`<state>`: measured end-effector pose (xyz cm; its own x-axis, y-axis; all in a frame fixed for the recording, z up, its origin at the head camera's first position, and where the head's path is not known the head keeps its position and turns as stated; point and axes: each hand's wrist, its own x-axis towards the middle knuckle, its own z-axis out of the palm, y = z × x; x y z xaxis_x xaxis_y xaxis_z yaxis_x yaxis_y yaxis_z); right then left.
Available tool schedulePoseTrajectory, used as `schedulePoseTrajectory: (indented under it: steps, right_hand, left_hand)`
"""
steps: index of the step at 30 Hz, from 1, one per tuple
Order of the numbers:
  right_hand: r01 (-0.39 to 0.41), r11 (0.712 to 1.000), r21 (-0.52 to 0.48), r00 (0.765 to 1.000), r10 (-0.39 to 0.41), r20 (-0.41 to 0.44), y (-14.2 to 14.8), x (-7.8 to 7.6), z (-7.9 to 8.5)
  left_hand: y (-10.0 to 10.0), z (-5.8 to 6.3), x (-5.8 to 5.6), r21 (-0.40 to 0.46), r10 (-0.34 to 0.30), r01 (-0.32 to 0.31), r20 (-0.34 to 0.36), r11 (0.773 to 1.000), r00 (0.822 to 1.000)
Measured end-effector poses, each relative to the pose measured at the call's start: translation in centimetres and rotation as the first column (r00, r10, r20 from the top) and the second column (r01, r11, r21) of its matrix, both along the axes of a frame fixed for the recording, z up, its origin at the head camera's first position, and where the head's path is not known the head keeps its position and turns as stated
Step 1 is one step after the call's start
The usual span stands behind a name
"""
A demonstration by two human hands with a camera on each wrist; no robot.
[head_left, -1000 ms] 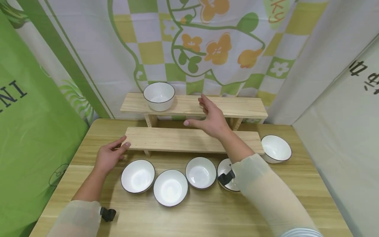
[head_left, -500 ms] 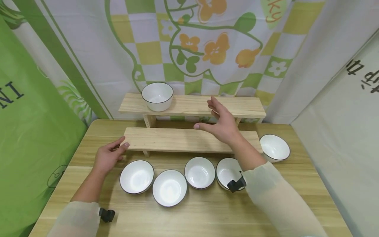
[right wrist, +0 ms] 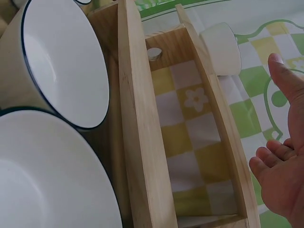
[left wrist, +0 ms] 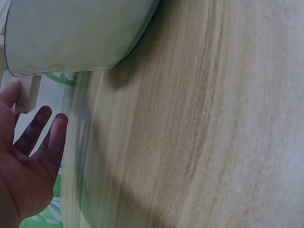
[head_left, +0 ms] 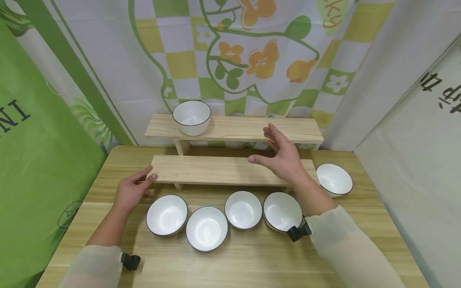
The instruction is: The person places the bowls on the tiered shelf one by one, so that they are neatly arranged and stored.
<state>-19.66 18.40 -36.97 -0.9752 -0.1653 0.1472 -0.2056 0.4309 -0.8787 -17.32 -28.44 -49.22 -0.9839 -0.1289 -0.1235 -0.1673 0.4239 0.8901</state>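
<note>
A two-tier wooden rack has a lower board (head_left: pixel 223 170) and a raised back board (head_left: pixel 237 127). My left hand (head_left: pixel 132 191) touches the lower board's left end with thumb and forefinger; the other fingers stay loose in the left wrist view. Above the rack's right part hovers my right hand (head_left: pixel 284 158), fingers spread and holding nothing. On the back board's left part stands a white dark-rimmed bowl (head_left: pixel 192 117). Similar bowls stand in front of the rack: a left bowl (head_left: pixel 167 215), a lower bowl (head_left: pixel 207 229), a middle bowl (head_left: pixel 243 210) and a right bowl (head_left: pixel 282 211).
One more white bowl (head_left: pixel 334 179) stands by the lower board's right end. All of this is on a wood-grain table (head_left: pixel 230 268). A patterned curtain (head_left: pixel 187 64) hangs close behind the rack, with a green cloth (head_left: pixel 39 168) on the left and a pale one (head_left: pixel 414 132) on the right.
My right hand has moved rightward and slightly down over the rack, uncovering more of the right bowl. The left hand stays at the lower board's end. The bowls have not moved.
</note>
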Motion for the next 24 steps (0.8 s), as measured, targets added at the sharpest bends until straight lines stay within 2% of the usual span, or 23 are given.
schedulePoseTrajectory:
  steps: [8, 24]
  right_hand:
    - [0.021, 1.000, -0.021, 0.999, -0.021, 0.037, 1.5, 0.8, -0.5]
    - [0.056, 0.996, 0.076, 0.998, -0.057, 0.010, 4.8, 2.8, -1.8]
  left_hand:
    - [0.0, 0.0, 0.0, -0.006, -0.003, 0.003, 0.001, 1.000, 1.000]
    - [0.1, -0.1, 0.0, 0.012, 0.012, -0.012, -0.010, 1.000, 1.000]
